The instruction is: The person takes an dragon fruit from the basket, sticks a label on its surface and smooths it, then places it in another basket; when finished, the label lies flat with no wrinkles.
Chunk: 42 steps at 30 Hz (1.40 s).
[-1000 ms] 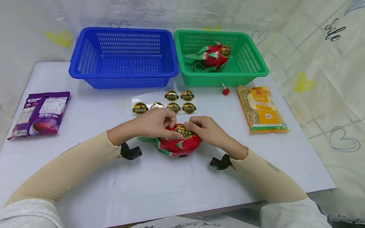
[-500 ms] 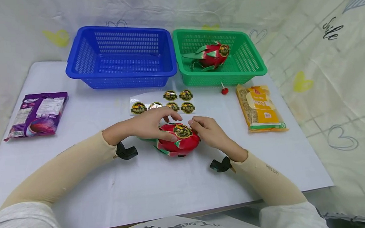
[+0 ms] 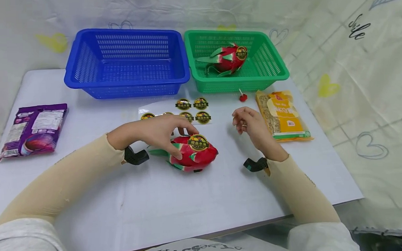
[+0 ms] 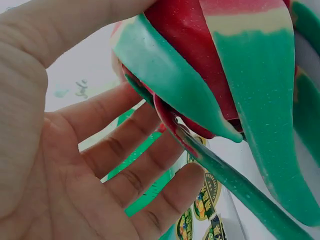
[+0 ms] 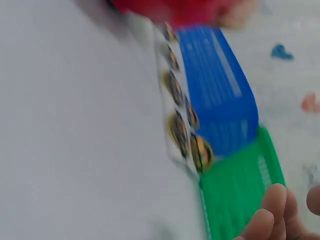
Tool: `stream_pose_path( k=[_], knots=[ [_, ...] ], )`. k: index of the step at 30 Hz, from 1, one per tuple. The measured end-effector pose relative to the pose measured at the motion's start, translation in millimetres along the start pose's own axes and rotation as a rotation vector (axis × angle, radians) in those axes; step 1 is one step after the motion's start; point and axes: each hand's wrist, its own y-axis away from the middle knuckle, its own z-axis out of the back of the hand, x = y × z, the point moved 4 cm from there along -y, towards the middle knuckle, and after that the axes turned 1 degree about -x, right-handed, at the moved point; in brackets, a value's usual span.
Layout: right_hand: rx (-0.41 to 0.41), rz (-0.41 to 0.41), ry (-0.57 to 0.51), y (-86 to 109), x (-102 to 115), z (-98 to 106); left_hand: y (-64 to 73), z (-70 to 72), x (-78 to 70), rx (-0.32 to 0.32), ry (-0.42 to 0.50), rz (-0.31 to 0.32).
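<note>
A red dragon fruit with green leaf tips lies on the white table, a round black-and-gold sticker on its upper side. My left hand holds it from the leafy end, thumb on the near side and fingers at the far side. In the left wrist view the fingers curve beneath the green leaves. To the right, apart from the fruit, my right hand is in the air with loosely bent fingers and nothing visible in it. The sticker sheet lies behind, partly covered by the left hand.
At the back stand a blue basket and a green basket; the green one contains another stickered dragon fruit. A red-headed pin-like object lies before it. A purple packet is left, a yellow packet right.
My right hand has left the dragon fruit and moved right, toward the yellow packet. The left hand has drawn back from the sticker and stays at the fruit's leafy end.
</note>
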Motion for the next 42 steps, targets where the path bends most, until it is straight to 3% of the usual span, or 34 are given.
stream_pose_path(
  k=[6,12,18,25,30,42],
  knots=[
    [-0.128,-0.041,-0.305,-36.2,4,39,-5.3,3.7,-3.8,0.003,-0.039,0.003],
    [-0.228,-0.025,-0.55,-68.7,10,44,-5.1,0.2,-3.8,-0.025,-0.043,0.052],
    [-0.322,0.008,-0.639,-81.8,16,39,-6.1,-0.9,-8.0,-0.12,-0.081,0.048],
    [-0.406,-0.026,-0.666,-86.2,20,34,-14.3,11.5,-11.4,-0.208,-0.081,0.063],
    [-0.424,-0.04,-0.656,-85.2,21,34,-27.6,35.4,-17.0,-0.267,-0.076,0.08],
    [-0.405,-0.035,-0.693,-86.5,18,38,-82.4,123.3,-33.3,-0.382,-0.148,0.12]
  ],
)
